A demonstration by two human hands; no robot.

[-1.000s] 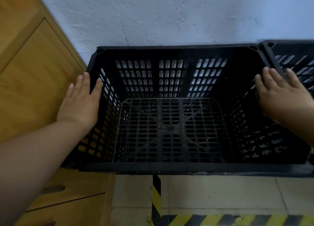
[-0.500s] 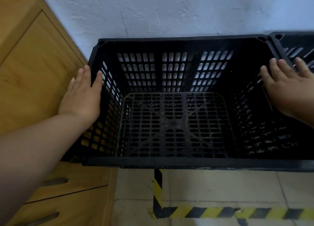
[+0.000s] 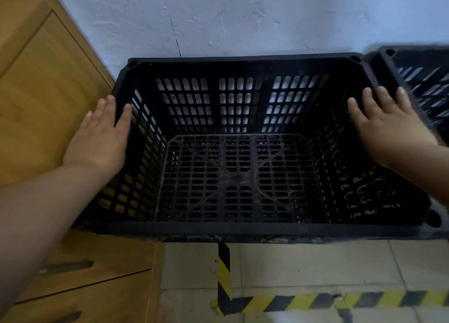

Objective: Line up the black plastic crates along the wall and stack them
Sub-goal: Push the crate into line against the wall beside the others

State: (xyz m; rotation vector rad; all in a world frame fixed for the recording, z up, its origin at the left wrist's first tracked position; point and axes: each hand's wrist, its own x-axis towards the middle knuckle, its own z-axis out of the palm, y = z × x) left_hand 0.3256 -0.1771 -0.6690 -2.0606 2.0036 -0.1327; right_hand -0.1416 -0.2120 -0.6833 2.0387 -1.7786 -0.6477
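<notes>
Yellow-and-black hazard tape marks the tiled floor at the bottom of the frame. Above it, the black crate fills the middle of the frame, its open top facing up. What it rests on is hidden.

Both hands lie flat on its 2 short sides with the fingers straight. The left hand, at the left of the frame, presses the outer face of the left rim, with the thumb over the edge. The right hand, at the right, lies over the right rim. This 2-sided hold probably lets the person square the crate and nudge it sideways.

The crate's long axis runs left to right across the frame, parallel to the wall, and its far long side is just beside it. The wooden cabinet flanks it at the left. A second crate stands at the upper right, its rim close to the first, so the row seems underway.
</notes>
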